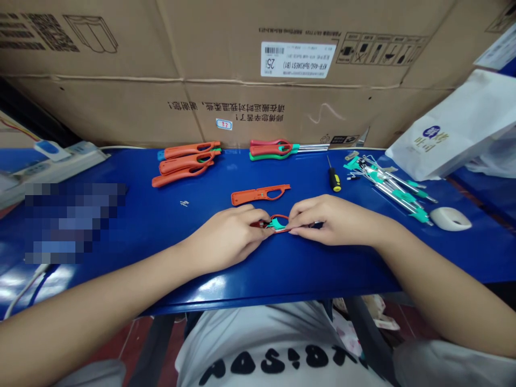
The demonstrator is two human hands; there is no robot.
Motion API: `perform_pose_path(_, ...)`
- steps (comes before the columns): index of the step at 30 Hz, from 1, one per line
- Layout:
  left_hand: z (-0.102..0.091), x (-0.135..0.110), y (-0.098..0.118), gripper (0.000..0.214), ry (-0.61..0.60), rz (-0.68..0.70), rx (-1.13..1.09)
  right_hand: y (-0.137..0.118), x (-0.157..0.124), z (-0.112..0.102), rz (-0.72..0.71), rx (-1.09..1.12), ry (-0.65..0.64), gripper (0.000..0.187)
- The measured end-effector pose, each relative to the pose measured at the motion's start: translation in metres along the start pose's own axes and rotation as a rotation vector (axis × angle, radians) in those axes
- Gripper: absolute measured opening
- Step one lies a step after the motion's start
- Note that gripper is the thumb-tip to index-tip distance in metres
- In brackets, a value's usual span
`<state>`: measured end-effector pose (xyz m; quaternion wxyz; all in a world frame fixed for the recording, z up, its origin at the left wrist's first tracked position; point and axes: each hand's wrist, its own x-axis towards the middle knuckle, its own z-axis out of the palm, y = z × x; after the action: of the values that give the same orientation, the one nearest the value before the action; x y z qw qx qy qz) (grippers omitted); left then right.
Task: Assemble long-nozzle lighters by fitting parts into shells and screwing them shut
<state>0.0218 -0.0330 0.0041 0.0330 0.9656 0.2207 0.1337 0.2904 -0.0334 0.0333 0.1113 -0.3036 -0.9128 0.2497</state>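
Near the front of the blue table, my left hand [237,235] and my right hand [322,219] meet over a red lighter casing half [281,217], both with fingers closed on it. A teal trigger piece [277,224] sits in the casing between my fingertips. My left fingers cover the handle end, and my right fingers pinch the other end, where a bit of metal tube shows. Just beyond my hands lies a loose orange casing half [258,195], inner side up. Small screws [184,203] lie to the left of it.
Orange casing halves [187,161] are stacked at the back left. Red and green lighters [278,149] lie by the cardboard box [226,64]. On the right are a screwdriver [334,178], metal tubes with teal parts [393,188], a white oval object [450,219] and a paper bag [455,129].
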Motion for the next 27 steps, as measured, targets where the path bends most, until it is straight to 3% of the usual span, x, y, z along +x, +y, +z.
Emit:
perform_pose_path(7,-0.001,0.002,-0.001,0.03,0.004,0.007,-0.036,-0.002,0.001,0.001,-0.003,-0.067,-0.026,0.022)
perform_pose_path(14,-0.002,0.003,0.002,0.031,0.022,0.062,0.096,-0.006,-0.001,0.001,0.032,-0.043,-0.053,0.021)
perform_pose_path(16,-0.002,0.003,0.002,0.031,0.024,0.066,0.137,-0.004,-0.001,0.003,0.025,-0.057,-0.002,0.021)
perform_pose_path(21,0.005,0.002,-0.001,0.03,0.092,0.089,0.165,0.022,0.009,0.009,0.01,-0.237,0.366,0.023)
perform_pose_path(27,0.011,0.002,-0.007,0.028,0.141,0.097,0.136,0.054,0.017,0.017,0.056,-0.275,0.304,0.032)
